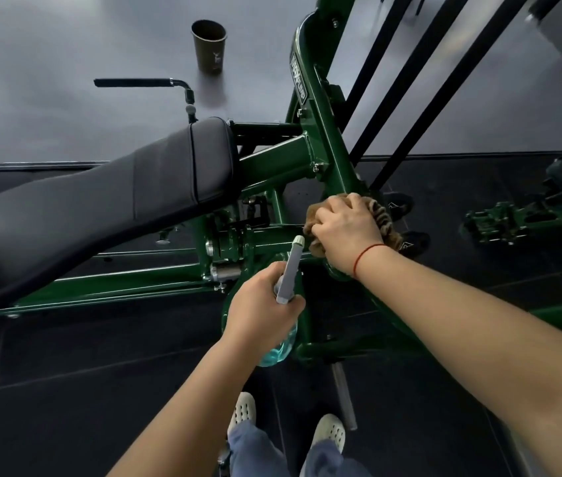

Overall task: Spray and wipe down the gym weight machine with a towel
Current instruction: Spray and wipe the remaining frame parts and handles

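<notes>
The dark green weight machine (310, 108) with a black padded seat (107, 197) fills the middle of the view. My right hand (343, 228) grips a brown striped towel (381, 215) bunched against the green frame tube, just below the joint. My left hand (260, 306) holds a spray bottle (289, 270) by its neck, grey nozzle pointing up toward the frame, with the blue-tinted body (277, 352) hanging below my palm. The two hands are close together, the bottle just left of and below the towel.
A dark paper cup (209, 46) stands on the grey floor beyond the seat. A black handle bar (135, 82) juts out at the left. Black straps (406, 74) run diagonally at top right. More green machine parts (527, 215) lie at right. My feet (286, 421) stand on dark tiles.
</notes>
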A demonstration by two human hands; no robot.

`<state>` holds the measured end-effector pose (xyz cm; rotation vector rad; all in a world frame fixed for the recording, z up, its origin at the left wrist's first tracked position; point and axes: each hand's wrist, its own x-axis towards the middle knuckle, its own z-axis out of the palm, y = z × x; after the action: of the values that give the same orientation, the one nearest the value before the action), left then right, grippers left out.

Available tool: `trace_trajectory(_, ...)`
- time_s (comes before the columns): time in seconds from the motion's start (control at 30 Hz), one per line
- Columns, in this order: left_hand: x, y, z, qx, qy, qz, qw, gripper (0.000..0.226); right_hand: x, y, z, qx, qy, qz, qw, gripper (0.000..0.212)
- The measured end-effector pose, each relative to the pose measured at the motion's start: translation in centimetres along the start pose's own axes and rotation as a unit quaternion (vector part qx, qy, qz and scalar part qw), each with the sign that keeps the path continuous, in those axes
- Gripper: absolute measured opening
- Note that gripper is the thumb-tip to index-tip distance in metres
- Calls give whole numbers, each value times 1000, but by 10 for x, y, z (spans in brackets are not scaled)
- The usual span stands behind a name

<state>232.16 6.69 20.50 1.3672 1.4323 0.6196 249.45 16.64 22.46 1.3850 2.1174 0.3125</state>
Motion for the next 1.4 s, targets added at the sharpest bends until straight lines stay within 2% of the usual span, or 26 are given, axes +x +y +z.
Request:
trace_trajectory(0.1, 2, 3, 2, -22, 1, -3, 1000, 31, -32, -12, 9, -15, -17, -50, 999, 35)
trace_trajectory(0.23, 0, 4, 6, -40, -9, 2, 999, 21, -76, -20, 31, -51, -56, -150, 986, 33)
trace_trajectory(0.33, 0, 3, 6, -27, -8, 3, 1000, 19, -89, -15, 33, -54, -86, -173, 980, 37)
trace_trajectory(0.47, -1, 3, 5, -22, 0, -3, 1000, 26, -67, -11, 12, -28, -80, -136, 987, 34)
trace_trajectory(0.57, -1, 2, 7, -22, 3, -8, 1000, 31, -35, -7, 2, 2, -22, -49, 999, 31)
trace_trajectory(0.67, -1, 0, 11, -16, -2, -10, 1000, 30, -21, -4, 1, 30, -7, 4, 1000, 31)
trace_trajectory(0.8, 0, -1, 16, -32, -18, -16, 999, 30, -39, -10, 14, 3, -5, -21, 1000, 30)
trace_trajectory(0.93, 2, 4, 23, -43, -35, -13, 998, 37, -79, -24, 32, -30, -37, -90, 995, 32)
trace_trajectory(1.07, 5, 9, 26, -44, -48, -4, 998, 29, -124, -31, 61, -35, -85, -131, 987, 28)
trace_trajectory(1.13, 7, 13, 27, -40, -49, 2, 998, 27, -137, -29, 69, -30, -76, -143, 986, 20)
trace_trajectory(1.2, 9, 17, 30, -34, -50, 6, 998, 27, -141, -24, 68, 21, -29, -140, 989, 13)
trace_trajectory(1.27, 9, 21, 34, -30, -49, 10, 998, 27, -134, -22, 61, 71, -32, -117, 990, 15)
trace_trajectory(1.4, 6, 24, 39, -30, -49, 18, 998, 26, -106, -24, 43, 79, 8, -38, 996, 21)
